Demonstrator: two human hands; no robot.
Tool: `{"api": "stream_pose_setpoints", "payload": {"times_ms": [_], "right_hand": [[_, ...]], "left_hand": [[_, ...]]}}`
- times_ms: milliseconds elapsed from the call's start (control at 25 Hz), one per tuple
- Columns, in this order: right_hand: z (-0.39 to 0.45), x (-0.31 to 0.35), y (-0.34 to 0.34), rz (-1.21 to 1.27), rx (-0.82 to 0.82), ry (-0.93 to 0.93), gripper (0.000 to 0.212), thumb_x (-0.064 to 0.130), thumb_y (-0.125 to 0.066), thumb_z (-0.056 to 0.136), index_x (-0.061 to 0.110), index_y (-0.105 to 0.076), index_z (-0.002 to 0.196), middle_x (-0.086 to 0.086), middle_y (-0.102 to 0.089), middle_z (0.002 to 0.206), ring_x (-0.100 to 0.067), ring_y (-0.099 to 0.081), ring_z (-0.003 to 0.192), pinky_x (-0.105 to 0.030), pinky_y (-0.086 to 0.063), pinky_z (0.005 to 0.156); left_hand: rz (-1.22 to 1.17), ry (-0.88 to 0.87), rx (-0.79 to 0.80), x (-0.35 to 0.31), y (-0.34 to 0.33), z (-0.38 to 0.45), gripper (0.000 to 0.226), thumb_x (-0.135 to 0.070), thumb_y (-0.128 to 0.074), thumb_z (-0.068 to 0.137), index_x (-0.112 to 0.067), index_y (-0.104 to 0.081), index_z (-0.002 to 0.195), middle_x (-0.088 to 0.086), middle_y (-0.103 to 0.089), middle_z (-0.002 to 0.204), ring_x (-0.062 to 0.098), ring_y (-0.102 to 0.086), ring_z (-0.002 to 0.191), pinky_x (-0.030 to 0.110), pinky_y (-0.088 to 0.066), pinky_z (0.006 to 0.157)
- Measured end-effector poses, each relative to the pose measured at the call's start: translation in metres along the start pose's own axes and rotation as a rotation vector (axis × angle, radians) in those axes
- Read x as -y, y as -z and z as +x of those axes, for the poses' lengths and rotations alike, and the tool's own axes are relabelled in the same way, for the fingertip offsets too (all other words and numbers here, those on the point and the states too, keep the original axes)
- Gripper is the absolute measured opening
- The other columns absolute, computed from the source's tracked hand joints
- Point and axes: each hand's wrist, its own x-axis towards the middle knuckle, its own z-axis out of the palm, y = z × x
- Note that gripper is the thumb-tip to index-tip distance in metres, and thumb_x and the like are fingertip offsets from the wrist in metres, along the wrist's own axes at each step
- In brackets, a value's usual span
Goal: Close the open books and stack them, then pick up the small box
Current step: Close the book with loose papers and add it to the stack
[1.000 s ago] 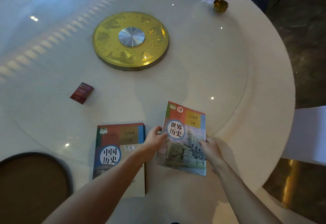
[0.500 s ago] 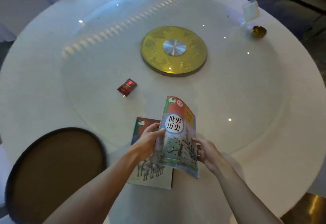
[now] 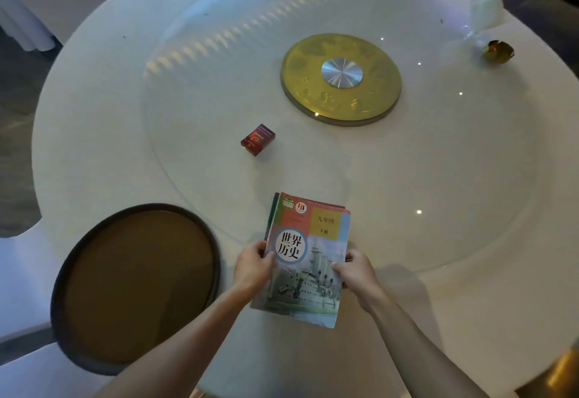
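Two closed textbooks lie stacked near the front edge of the round white table [image 3: 94, 90]. The top book [image 3: 308, 256] shows a warship picture and a blue circle with characters. Only a thin strip of the lower book [image 3: 272, 212] shows along its left and far edges. My left hand [image 3: 252, 267] grips the stack's left edge, thumb on the cover. My right hand [image 3: 352, 267] grips the right edge the same way. The small red box [image 3: 258, 139] lies flat on the glass turntable, well beyond the books and a little to the left.
A gold disc with a silver hub [image 3: 341, 78] sits at the turntable's centre. A round brown chair seat [image 3: 134, 285] with a dark rim stands left of the books. At the far right are a small gold bowl [image 3: 498, 50] and a clear card holder [image 3: 487, 10].
The warship book went from lying to the right of the other book, up off the table, then down on top of it. Both hands kept hold of it.
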Motion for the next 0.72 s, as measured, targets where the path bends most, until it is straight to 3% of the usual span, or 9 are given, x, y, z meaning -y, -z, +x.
{"api": "stream_pose_setpoints", "payload": {"times_ms": [120, 200, 280, 400, 560, 640, 720], "right_hand": [[-0.007, -0.002, -0.018, -0.189, -0.153, 0.076, 0.010, 0.018, -0.062, 0.088, 0.015, -0.062, 0.098, -0.002, -0.072, 0.094, -0.023, -0.070, 0.085, -0.039, -0.056, 0.069], [-0.009, 0.001, -0.024, -0.229, -0.235, 0.128, 0.009, 0.017, -0.062, 0.090, 0.014, -0.060, 0.099, -0.003, -0.069, 0.095, -0.024, -0.067, 0.084, -0.037, -0.051, 0.065], [-0.010, 0.005, -0.026, -0.237, -0.272, 0.174, 0.009, 0.017, -0.060, 0.092, 0.015, -0.058, 0.101, -0.004, -0.068, 0.100, -0.023, -0.066, 0.085, -0.037, -0.051, 0.066], [-0.006, 0.004, -0.028, -0.303, -0.293, 0.203, 0.017, 0.019, -0.060, 0.095, 0.014, -0.061, 0.112, -0.005, -0.063, 0.113, -0.024, -0.062, 0.098, -0.039, -0.052, 0.080], [-0.009, -0.005, -0.029, -0.399, -0.334, 0.219, 0.019, 0.024, -0.062, 0.097, 0.011, -0.066, 0.110, -0.006, -0.058, 0.113, -0.028, -0.059, 0.106, -0.040, -0.050, 0.089], [-0.013, -0.009, -0.030, -0.385, -0.338, 0.230, 0.018, 0.024, -0.060, 0.098, 0.011, -0.067, 0.107, -0.004, -0.057, 0.107, -0.026, -0.058, 0.103, -0.039, -0.049, 0.087], [-0.015, -0.014, -0.031, -0.364, -0.334, 0.192, 0.021, 0.030, -0.054, 0.099, 0.013, -0.067, 0.100, -0.006, -0.062, 0.103, -0.026, -0.059, 0.095, -0.038, -0.049, 0.079]], "left_hand": [[0.142, -0.077, -0.036, 0.012, 0.005, 0.002, 0.019, -0.019, -0.063, 0.095, -0.014, -0.071, 0.112, 0.003, -0.076, 0.099, 0.015, -0.068, 0.083, 0.018, -0.045, 0.056], [0.170, -0.146, -0.045, 0.015, 0.007, 0.006, 0.030, -0.022, -0.063, 0.095, -0.021, -0.065, 0.125, 0.001, -0.073, 0.103, 0.017, -0.069, 0.090, 0.027, -0.057, 0.068], [0.222, -0.220, -0.046, 0.013, 0.009, 0.010, 0.039, -0.021, -0.062, 0.095, -0.025, -0.061, 0.134, 0.002, -0.069, 0.108, 0.020, -0.067, 0.098, 0.036, -0.057, 0.082], [0.308, -0.219, -0.022, 0.010, 0.013, 0.017, 0.050, -0.025, -0.061, 0.097, -0.027, -0.052, 0.146, 0.005, -0.056, 0.109, 0.024, -0.062, 0.104, 0.039, -0.054, 0.092], [0.402, -0.165, 0.172, 0.023, 0.016, 0.021, 0.069, -0.036, -0.059, 0.097, -0.040, -0.025, 0.157, 0.008, -0.057, 0.116, 0.021, -0.062, 0.102, 0.037, -0.053, 0.089], [0.428, -0.149, 0.255, 0.026, 0.020, 0.022, 0.074, -0.042, -0.055, 0.098, -0.044, -0.012, 0.159, 0.009, -0.059, 0.121, 0.021, -0.063, 0.101, 0.038, -0.054, 0.089], [0.421, -0.179, 0.291, 0.024, 0.020, 0.019, 0.075, -0.039, -0.055, 0.100, -0.040, -0.010, 0.160, 0.009, -0.059, 0.125, 0.020, -0.062, 0.101, 0.034, -0.053, 0.083]]}}
